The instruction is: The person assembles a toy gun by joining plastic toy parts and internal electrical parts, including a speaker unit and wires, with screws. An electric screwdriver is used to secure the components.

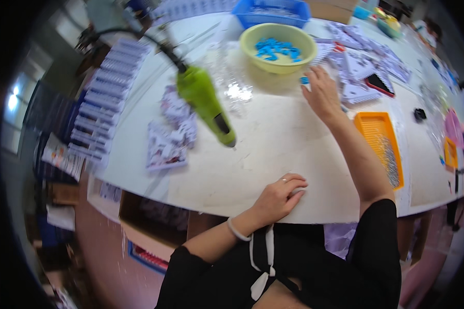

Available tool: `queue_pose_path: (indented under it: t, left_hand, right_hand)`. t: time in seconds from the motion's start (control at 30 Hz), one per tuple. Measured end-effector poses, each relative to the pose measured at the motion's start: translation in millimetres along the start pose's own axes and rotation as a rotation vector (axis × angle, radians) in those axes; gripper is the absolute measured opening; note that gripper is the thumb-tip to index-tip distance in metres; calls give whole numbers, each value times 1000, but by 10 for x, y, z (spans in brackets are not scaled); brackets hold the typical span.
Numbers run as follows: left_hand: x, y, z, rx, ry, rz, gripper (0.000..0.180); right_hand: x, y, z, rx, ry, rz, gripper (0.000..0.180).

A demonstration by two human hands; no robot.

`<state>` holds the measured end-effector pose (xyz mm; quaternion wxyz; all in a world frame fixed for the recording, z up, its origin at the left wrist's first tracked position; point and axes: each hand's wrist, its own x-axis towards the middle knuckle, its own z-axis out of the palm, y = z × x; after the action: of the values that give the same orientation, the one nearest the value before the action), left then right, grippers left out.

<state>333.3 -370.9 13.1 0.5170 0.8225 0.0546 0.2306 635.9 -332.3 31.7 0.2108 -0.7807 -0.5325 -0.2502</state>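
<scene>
My right hand (323,95) reaches across the white table beside a pale yellow bowl (250,57) of small blue plastic pieces (278,50). One small blue piece (304,80) shows near the tips of its thumb and forefinger. The fingers look apart, and blur hides whether they touch the piece. Close to the table's near edge rests my left hand (279,200), palm down, loosely bent, thumb apart, with nothing visible in it. A green handheld power tool (203,98) hangs by its cable over the table, tip down, touched by neither hand.
An orange tray (358,119) of small metal parts lies at the right. Piles of printed white packs (167,147) lie left of centre, others (358,67) at the far right. Rows of white parts (108,95) line the left edge. A blue basket (294,21) stands behind the bowl.
</scene>
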Motion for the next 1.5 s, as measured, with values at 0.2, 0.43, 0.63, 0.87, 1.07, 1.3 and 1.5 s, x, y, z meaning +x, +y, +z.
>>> queue_pose_path:
  t: [0.2, 0.43, 0.63, 0.87, 1.07, 1.3, 1.5]
  left_hand:
    - [-136, 112, -173, -147, 69, 19, 20]
    - [-218, -21, -1532, 704, 618, 41, 26]
    - [127, -359, -1880, 1270, 531, -101, 42]
    - [234, -605, -1984, 1242, 544, -308, 32]
    - [184, -279, -2322, 1156, 795, 73, 17]
    - [-261, 184, -2279, 1133, 787, 339, 24]
    - [-755, 456, -2113, 1159, 642, 501, 26]
  right_hand:
    - [-25, 76, -125, 77, 7, -18, 34]
    - [-437, 386, -585, 181, -108, 60, 30]
    - [-536, 30, -726, 356, -184, 67, 27]
    - [-807, -87, -1154, 326, -285, 32, 24]
    - [-940, -41, -1256, 350, -313, 84, 24]
    - [-1028, -489, -1308, 428, -314, 49, 24]
    - [-1161, -903, -1446, 622, -322, 46, 22]
